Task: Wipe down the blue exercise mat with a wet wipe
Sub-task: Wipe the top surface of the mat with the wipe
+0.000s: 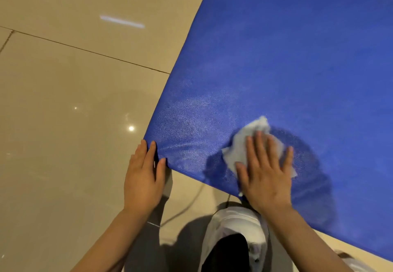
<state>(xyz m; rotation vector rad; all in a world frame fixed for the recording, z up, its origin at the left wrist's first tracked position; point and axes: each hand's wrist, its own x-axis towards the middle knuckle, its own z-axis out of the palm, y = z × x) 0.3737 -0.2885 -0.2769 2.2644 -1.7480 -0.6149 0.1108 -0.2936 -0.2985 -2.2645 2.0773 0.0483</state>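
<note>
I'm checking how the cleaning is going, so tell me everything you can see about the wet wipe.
The wet wipe is a thin white sheet, crumpled and creased rather than folded neatly. It lies flat on the blue exercise mat, close to the mat's near corner. The right hand presses on it with fingers spread, covering its middle; its edges stick out beyond the fingertips and on both sides. The left hand does not touch it.

No text, label, brand, number or sign can be read anywhere in the view. The blue mat [287, 59] has a plain, unprinted surface, the white wipe [240, 148] carries no marking, and the tiled floor [63, 101] shows only grout lines and light reflections.
</note>
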